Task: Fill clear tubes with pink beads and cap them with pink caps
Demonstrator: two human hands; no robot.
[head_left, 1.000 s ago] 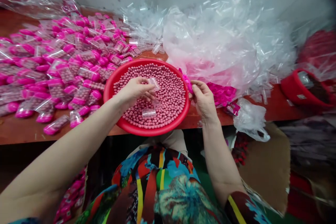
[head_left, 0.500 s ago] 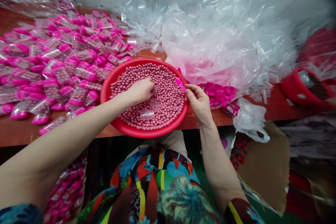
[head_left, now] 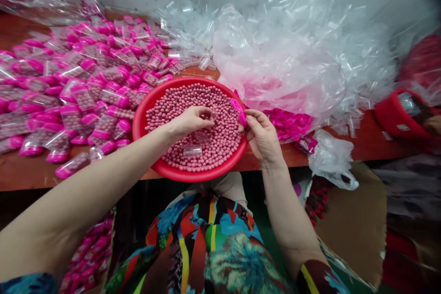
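A red basin [head_left: 139, 140] at the table's front edge holds a mass of small pink beads [head_left: 179, 101]. Over the middle of the beads, my left hand [head_left: 193, 120] pinches a small clear plastic container, mostly hidden by the fingers. Clear empty containers [head_left: 192, 150] lie on the beads just below that hand. At the basin's right rim, my right hand [head_left: 263, 137] grips a bright pink plastic cap [head_left: 238, 109] between thumb and fingers.
Many bead-filled containers with pink caps [head_left: 82, 96] cover the table's left side. Behind the basin lie a clear plastic bag [head_left: 275, 64], pink caps [head_left: 291, 124] and heaped clear containers [head_left: 358, 55]. Another red tub [head_left: 391, 117] stands far right, with a hand beside it.
My left hand has lifted from the beads and moved right, nearer my right hand. My right hand has turned the pink cap slightly at the rim.
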